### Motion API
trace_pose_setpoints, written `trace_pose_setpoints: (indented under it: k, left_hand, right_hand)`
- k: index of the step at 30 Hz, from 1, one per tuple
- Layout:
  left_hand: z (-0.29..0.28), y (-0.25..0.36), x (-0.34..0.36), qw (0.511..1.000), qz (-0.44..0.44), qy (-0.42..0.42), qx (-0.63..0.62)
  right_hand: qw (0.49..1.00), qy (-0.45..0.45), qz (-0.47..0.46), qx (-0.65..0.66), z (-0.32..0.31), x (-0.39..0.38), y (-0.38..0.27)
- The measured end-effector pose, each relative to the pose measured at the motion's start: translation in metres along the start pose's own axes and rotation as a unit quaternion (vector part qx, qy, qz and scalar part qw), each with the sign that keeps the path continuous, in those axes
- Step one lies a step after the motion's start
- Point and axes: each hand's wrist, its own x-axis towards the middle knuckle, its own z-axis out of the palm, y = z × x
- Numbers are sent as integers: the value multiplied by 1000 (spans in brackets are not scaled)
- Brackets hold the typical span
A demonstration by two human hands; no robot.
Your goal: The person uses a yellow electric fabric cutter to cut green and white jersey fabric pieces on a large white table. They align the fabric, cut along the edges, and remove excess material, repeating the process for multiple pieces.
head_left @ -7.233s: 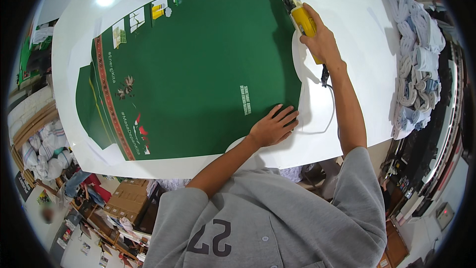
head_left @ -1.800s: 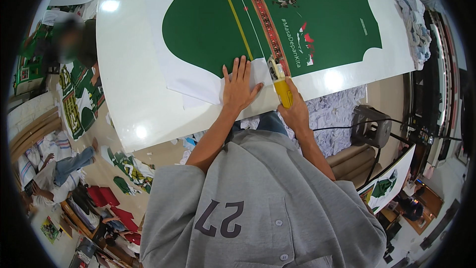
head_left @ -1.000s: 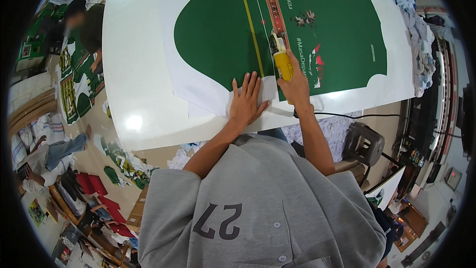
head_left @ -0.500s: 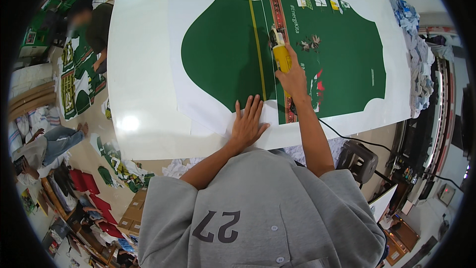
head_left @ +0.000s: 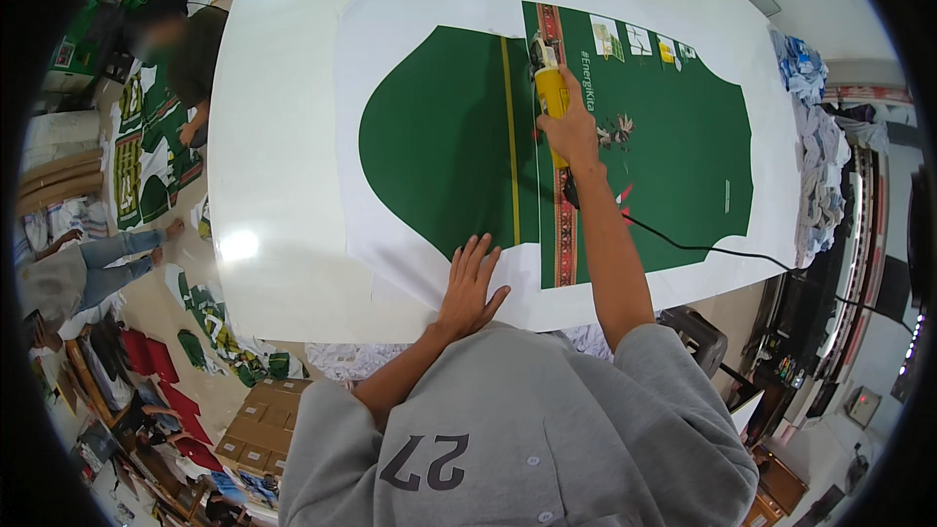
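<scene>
My right hand point(head_left: 571, 125) grips a yellow corded electric cutter point(head_left: 551, 96), its metal head on the narrow strip between two green printed pieces, near their far end. The left piece point(head_left: 429, 132) has a curved side and a yellow stripe; the right one point(head_left: 683, 156) has a patterned red band and small printed pictures. White sheet material point(head_left: 381, 59) lies under them. My left hand point(head_left: 468, 288) rests with fingers spread and stretched out at the bottom edge of the left piece, on green and white material. The exact cutting point is hidden by the tool's head.
A white table point(head_left: 264, 68) carries the sheets, with piled pale cloth point(head_left: 815, 176) past its right edge. A co-worker point(head_left: 176, 49) works over green pieces point(head_left: 146, 156) at left; another person's legs point(head_left: 117, 278) are below. Cardboard boxes point(head_left: 256, 420), a dark stool point(head_left: 693, 337) and a cable point(head_left: 722, 252) are also visible.
Over the last seconds the cutter has travelled from the near end to the far end between the pieces. Earlier it was at the green piece's right edge. My left hand stays at the near edge.
</scene>
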Motion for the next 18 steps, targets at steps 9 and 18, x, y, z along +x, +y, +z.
trace_pose_setpoints:
  k: [9, 18]
  left_hand:
    - [-16, 6, -11, 976, -163, 141, 27]
    - [1, 6, -22, 916, -340, 207, 50]
  right_hand:
    - [1000, 5, -25, 3, 9, 87, -16]
    - [1000, -3, -21, -9, 19, 205, -55]
